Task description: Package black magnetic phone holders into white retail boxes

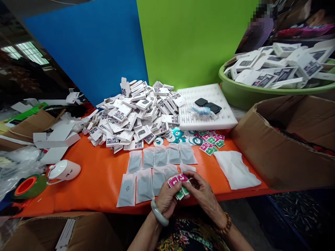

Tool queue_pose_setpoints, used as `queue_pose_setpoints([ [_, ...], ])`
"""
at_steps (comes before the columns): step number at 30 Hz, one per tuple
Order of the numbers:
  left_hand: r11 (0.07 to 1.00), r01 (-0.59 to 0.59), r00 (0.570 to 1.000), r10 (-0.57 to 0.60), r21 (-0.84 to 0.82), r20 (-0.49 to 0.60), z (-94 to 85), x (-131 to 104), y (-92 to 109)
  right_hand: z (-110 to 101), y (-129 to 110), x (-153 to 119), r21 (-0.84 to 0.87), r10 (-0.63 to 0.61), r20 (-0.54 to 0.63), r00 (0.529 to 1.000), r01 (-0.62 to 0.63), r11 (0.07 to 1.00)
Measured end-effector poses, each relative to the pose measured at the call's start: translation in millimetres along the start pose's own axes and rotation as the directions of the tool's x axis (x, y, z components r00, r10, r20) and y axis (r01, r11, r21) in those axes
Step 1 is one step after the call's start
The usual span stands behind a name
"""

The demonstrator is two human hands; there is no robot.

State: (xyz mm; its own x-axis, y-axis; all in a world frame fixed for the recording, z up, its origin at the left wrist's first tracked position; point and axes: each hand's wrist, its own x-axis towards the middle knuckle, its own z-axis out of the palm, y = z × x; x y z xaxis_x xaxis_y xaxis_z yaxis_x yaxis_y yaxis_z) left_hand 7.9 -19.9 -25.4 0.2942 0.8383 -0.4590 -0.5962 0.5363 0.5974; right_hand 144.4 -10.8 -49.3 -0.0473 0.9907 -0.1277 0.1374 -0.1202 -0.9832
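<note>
Near the table's front edge, my left hand (168, 199) is closed on a small bunch of pink and green cards (179, 181). My right hand (201, 191) pinches the same cards from the other side, its fingers at their upper right. Just beyond, two rows of frosted pouches (144, 185) with dark contents lie on the orange table (101, 181); my hands partly hide the near row's right end. More pink and green cards (210, 141) lie in a loose pile behind, beside teal and white rings (178, 133). A white pouch or sheet (237, 169) lies to the right.
Small white boxes (136, 115) are heaped at the back. A white foam tray (209, 120) holds black pieces. On the right stand a green tub (261, 87) of boxes and a cardboard box (282, 146). A lidded cup (65, 170) and tape roll (32, 186) are left. A person sits behind.
</note>
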Motion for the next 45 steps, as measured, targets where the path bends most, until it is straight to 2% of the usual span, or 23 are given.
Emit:
queue_pose_setpoints([
  [8,0.998,0.007,1.000,-0.006,0.066,-0.016,-1.4,1,0,-9,-10,-3,-0.249,-0.190,0.116,0.975,0.214,0.945],
  [13,0.998,0.026,0.990,-0.018,0.060,-0.138,-1.5,3,0,-3,-3,-5,-0.349,-0.370,0.094,0.924,0.379,0.857],
  [20,0.996,-0.084,0.974,0.087,0.022,-0.210,-6.6,9,0,3,3,-6,-0.432,-0.519,0.104,0.848,0.509,0.744],
  [24,0.993,0.081,0.942,-0.105,-0.087,-0.318,-3.7,9,5,2,4,-6,-0.471,-0.579,0.120,0.807,0.559,0.682],
  [26,0.981,0.154,0.924,-0.186,-0.121,-0.333,-1.2,8,8,1,6,-6,-0.491,-0.597,0.133,0.791,0.576,0.653],
  [29,0.967,0.208,0.920,-0.244,-0.145,-0.307,-0.1,7,12,-1,9,-6,-0.512,-0.627,0.146,0.766,0.600,0.614],
  [33,0.919,0.327,0.905,-0.372,-0.222,-0.207,-3.2,7,16,-4,9,-6,-0.501,-0.635,0.153,0.757,0.614,0.610],
  [39,0.962,0.217,0.967,-0.235,-0.165,-0.100,-4.7,2,14,-8,7,-6,-0.459,-0.622,0.135,0.772,0.605,0.651],
  [42,0.967,0.204,0.971,-0.220,-0.152,-0.092,-4.7,2,13,-8,9,-7,-0.466,-0.624,0.152,0.766,0.612,0.639],
  [45,0.952,0.246,0.959,-0.267,-0.181,-0.097,-6.4,4,14,-8,8,-9,-0.478,-0.632,0.172,0.756,0.625,0.617],
])
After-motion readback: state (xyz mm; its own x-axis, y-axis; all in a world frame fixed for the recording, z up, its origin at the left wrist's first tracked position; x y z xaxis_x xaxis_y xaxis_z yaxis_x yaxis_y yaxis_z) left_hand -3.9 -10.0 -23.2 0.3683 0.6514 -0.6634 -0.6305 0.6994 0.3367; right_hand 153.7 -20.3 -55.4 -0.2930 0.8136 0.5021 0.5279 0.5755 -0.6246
